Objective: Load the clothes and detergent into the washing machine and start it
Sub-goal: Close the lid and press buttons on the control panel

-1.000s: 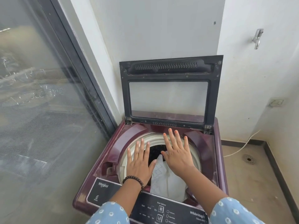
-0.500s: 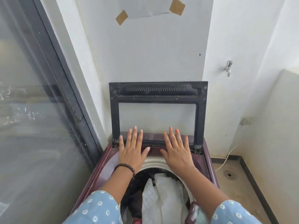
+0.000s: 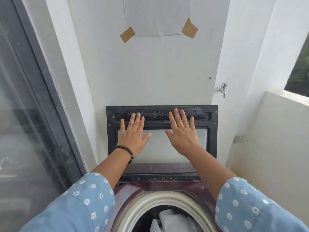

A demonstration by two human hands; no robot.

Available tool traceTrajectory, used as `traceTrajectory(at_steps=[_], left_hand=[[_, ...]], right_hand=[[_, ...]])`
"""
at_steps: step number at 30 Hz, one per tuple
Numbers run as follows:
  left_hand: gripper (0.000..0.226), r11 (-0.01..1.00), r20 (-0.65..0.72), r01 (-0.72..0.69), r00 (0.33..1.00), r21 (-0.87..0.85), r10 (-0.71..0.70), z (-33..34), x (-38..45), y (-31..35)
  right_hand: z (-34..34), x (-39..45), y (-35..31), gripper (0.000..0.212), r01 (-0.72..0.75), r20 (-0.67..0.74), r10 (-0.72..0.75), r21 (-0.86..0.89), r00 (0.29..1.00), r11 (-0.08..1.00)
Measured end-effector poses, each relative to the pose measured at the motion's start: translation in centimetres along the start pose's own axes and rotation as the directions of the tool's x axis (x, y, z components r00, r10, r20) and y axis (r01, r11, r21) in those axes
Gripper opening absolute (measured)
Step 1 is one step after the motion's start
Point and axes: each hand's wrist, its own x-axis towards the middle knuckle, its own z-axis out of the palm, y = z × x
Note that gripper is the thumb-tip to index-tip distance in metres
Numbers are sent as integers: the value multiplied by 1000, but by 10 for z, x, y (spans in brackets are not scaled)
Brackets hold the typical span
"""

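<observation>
both hands, left hand point(image 3: 133, 137) & right hand point(image 3: 182, 136), now rising from drum point(image 3: 133, 213) to upright lid point(image 3: 161, 114); fingers flat, gripping nothing; prob closing it w/ clothes point(image 3: 173, 220) inside.

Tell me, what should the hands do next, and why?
Probably curl the fingers over the top edge of the lid and pull it down. The lid stands upright, both the left hand and right hand reach flat toward it, and clothes already sit in the drum.

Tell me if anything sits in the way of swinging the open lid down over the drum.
Nothing visible blocks it. The black-framed glass lid stands upright; left hand and right hand reach to it. White clothes lie below the pale drum rim.
</observation>
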Motion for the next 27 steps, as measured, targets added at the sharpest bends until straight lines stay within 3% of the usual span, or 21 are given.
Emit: traceTrajectory(at_steps=[13, 27], left_hand=[[74, 987, -9, -101, 995, -124, 101, 4, 59, -16], [80, 983, -73, -65, 996, -173, 53, -4, 38, -3]], right_hand=[[5, 56, -1, 66, -91, 37, 91, -24, 995, 996], [-26, 44, -11, 67, -107, 9, 108, -40, 994, 993]])
